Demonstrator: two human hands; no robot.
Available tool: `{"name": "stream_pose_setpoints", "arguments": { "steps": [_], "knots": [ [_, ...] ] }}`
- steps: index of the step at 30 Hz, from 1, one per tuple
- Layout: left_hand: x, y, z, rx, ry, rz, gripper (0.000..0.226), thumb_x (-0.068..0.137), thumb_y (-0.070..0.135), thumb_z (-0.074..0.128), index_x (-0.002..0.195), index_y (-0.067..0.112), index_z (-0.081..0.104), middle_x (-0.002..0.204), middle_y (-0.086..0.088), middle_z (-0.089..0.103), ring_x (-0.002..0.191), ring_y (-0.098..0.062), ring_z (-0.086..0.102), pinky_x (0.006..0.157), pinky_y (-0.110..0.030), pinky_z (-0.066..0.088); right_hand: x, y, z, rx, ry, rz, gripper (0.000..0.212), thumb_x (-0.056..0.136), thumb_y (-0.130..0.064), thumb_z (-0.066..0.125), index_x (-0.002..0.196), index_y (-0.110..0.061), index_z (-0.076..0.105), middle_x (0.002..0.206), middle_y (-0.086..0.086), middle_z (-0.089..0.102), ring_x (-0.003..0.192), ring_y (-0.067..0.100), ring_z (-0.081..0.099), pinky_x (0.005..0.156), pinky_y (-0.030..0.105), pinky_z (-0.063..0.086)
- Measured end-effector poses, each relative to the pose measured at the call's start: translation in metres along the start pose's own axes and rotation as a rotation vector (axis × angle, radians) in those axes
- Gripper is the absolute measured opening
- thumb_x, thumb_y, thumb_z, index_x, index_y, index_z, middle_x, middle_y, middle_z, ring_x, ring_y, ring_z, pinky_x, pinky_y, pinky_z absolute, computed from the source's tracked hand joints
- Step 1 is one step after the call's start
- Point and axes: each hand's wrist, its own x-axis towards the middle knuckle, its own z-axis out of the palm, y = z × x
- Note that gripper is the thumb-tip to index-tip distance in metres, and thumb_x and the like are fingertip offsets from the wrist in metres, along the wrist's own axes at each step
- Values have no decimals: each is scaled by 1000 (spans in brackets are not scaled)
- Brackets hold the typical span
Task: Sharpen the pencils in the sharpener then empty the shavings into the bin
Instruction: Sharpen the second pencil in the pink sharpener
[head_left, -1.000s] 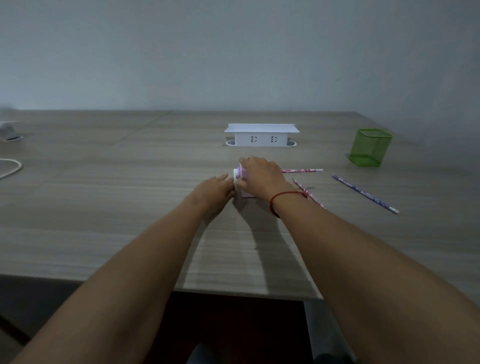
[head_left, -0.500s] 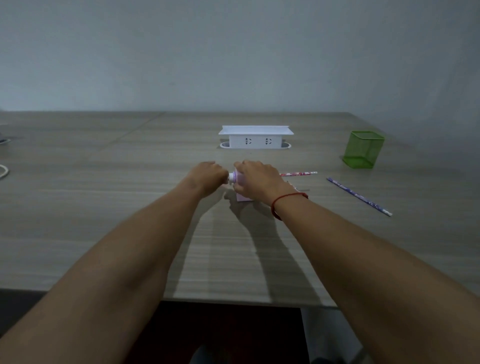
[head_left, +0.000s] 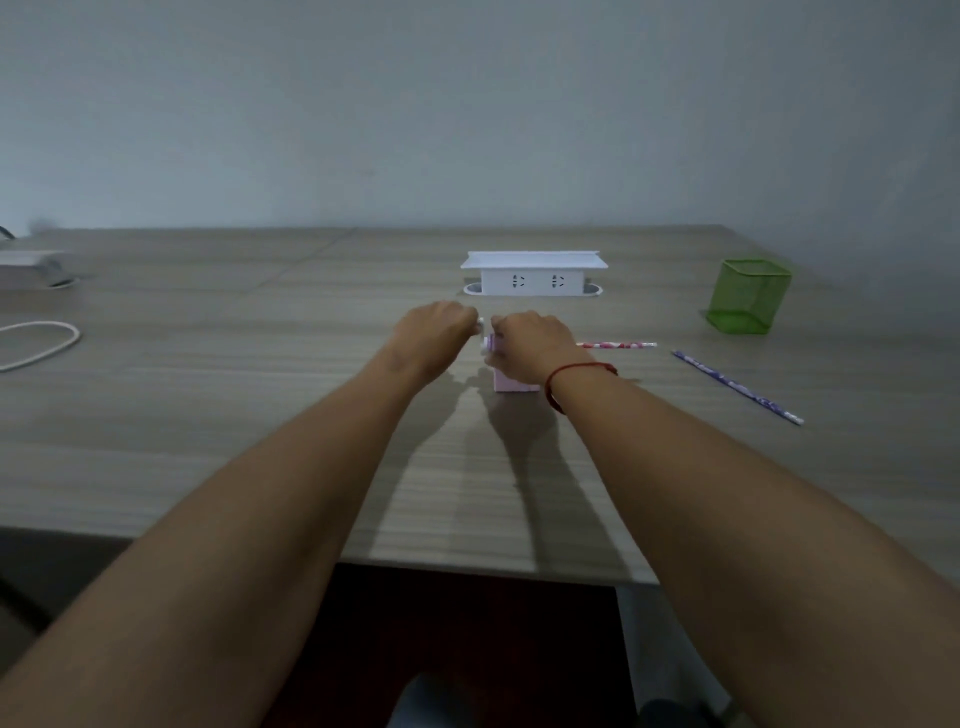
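Observation:
A small pink pencil sharpener stands on the wooden table, mostly hidden under my right hand, which grips its top. My left hand is curled round the white crank handle at the sharpener's left side. A red-and-white patterned pencil sticks out to the right from behind my right hand. A blue patterned pencil lies loose on the table further right.
A green mesh pen holder stands at the right rear. A white pop-up socket box sits behind the hands. A white cable loops at the far left, with a grey device behind it.
My left hand has moved from low beside the sharpener up to the crank handle and is higher now. One pencil that lay near my right wrist is no longer visible.

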Motion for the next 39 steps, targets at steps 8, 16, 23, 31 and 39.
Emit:
{"name": "stream_pose_setpoints", "arguments": {
  "steps": [8, 16, 23, 31, 39],
  "knots": [
    [-13, 4, 5, 23, 16, 37, 16, 95, 16, 49, 96, 5, 60, 97, -16, 66, 90, -36, 63, 70, -43, 51, -2, 2, 2, 21, 3, 3, 25, 96, -31, 44, 106, -12, 57, 105, 10, 62, 84, 23, 50, 73, 32, 36],
    [-34, 16, 28, -128, -93, 11, 28, 99, 26, 42, 103, 5, 60, 107, -16, 64, 98, -35, 61, 75, -42, 47, 4, 8, 10, -26, 19, -46, 30, 93, -34, 46, 113, -13, 54, 113, 11, 61, 99, 29, 59, 75, 35, 41],
    [-22, 12, 63, -167, -158, -17, 24, 96, 20, 45, 111, 9, 60, 117, -11, 59, 106, -30, 59, 84, -39, 48, 2, 10, 13, -25, 84, -73, 29, 89, -34, 50, 110, -14, 55, 104, 7, 62, 85, 23, 56, 69, 32, 40],
    [2, -3, 73, -93, -181, 59, 22, 91, 14, 51, 108, 6, 63, 117, -14, 62, 106, -31, 61, 82, -40, 49, 4, 14, 13, -24, 96, -110, 27, 93, -40, 49, 105, -16, 54, 99, 4, 60, 79, 19, 54, 68, 29, 40],
    [27, -21, 59, 65, -103, 136, 23, 92, 5, 47, 110, 4, 60, 114, -18, 61, 109, -36, 57, 91, -43, 48, 5, 19, 15, 0, 84, -125, 38, 93, -40, 50, 123, -16, 53, 113, 3, 60, 89, 18, 56, 70, 28, 39]
  ]
}}
